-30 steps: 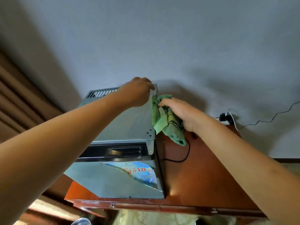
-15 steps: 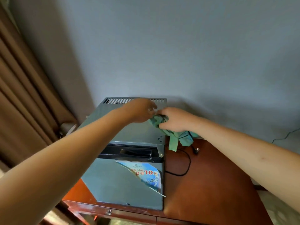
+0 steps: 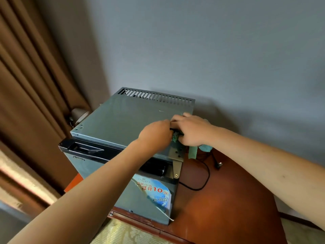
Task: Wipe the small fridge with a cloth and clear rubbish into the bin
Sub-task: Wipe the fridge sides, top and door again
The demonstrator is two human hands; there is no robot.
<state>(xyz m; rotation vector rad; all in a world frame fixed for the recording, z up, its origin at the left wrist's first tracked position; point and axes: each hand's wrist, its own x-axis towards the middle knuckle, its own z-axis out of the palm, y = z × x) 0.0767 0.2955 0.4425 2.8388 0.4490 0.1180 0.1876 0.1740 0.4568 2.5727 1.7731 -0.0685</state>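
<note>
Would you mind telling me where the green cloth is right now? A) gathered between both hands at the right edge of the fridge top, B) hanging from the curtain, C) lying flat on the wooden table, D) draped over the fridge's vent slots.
A: the green cloth is bunched between the left hand and right hand at the right edge of the fridge top, its ends dangling down.

The fridge [image 3: 126, 120] stands on the table [image 3: 228, 199], curtain [image 3: 31, 85] left, wall [image 3: 211, 50] behind.

The small grey-blue fridge [image 3: 123, 120] stands upright on the wooden desk, a torn blue sticker on its door and vent slots along the top's rear edge, while the green cloth [image 3: 192, 151] hangs bunched over its top right edge.
</note>
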